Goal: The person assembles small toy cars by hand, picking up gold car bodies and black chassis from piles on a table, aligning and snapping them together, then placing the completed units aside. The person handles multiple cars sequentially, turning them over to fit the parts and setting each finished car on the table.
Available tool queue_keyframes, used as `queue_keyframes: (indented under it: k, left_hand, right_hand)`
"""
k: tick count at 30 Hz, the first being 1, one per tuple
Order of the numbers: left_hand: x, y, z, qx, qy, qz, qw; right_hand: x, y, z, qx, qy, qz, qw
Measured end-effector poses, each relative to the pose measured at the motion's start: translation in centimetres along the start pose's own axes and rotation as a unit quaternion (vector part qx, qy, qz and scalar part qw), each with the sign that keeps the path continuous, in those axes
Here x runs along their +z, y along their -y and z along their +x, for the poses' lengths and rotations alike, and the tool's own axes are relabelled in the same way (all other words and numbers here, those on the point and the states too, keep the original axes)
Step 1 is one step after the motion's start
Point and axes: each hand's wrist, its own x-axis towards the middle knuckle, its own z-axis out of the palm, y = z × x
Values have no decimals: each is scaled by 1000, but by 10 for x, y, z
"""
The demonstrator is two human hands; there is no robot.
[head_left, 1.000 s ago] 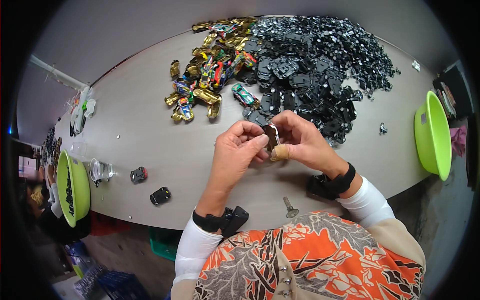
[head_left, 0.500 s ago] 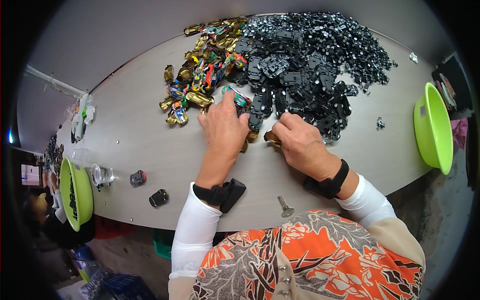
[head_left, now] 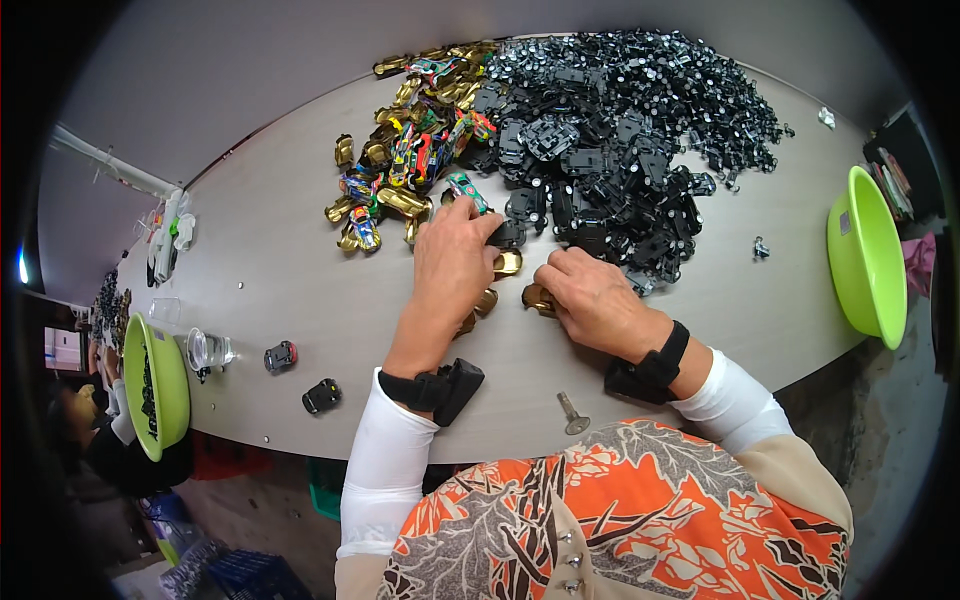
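Note:
My left hand [head_left: 452,252] is closed, palm down, at the near edge of the pile, its fingertips mostly hidden. Just beyond it lies a green toy car body [head_left: 466,190]. By its thumb side are a black car chassis [head_left: 511,234] and a gold car body [head_left: 508,263]; another gold body [head_left: 486,301] shows beside the wrist. My right hand [head_left: 597,294] pinches a gold toy car body [head_left: 538,300] low over the table. Heaped ahead are black chassis [head_left: 600,160], with gold and coloured car bodies [head_left: 425,150] to their left.
Small shiny metal-and-black parts [head_left: 690,90] form a heap at the back right. Lime-green basins stand at right [head_left: 866,260] and left [head_left: 168,390]. Two small cars [head_left: 281,357], a clear cup [head_left: 207,350] and a metal pin with a flat round end [head_left: 573,413] lie on the table.
My left hand has drawn back a little from the green car body, its fingers curling in. The right hand has shifted slightly left and nearer with the gold body.

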Motion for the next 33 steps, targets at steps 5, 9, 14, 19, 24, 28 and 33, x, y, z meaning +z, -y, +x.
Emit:
queue_keyframes:
  k: [5,9,14,19,24,28,33]
  left_hand:
    - [-2,7,0,-14,-78,-44,996]
    - [0,5,-3,-52,3,-66,996]
    - [-1,-2,5,-69,29,-7,997]
    - [8,1,4,-12,-48,25,998]
    - [-2,4,5,-88,-10,-100,991]
    - [-15,-7,-11,-245,95,-621,739]
    - [3,-20,-28,-273,118,-761,577]
  right_hand:
    - [-3,1,2,73,-59,84,992]
    - [-3,-1,2,62,-122,84,987]
    - [-1,-4,0,47,-72,72,994]
    - [-1,-4,0,45,-73,96,992]
    - [-3,-4,0,70,-146,173,971]
    - [-8,-5,6,51,-286,202,935]
    - [-5,8,15,-51,-241,88,965]
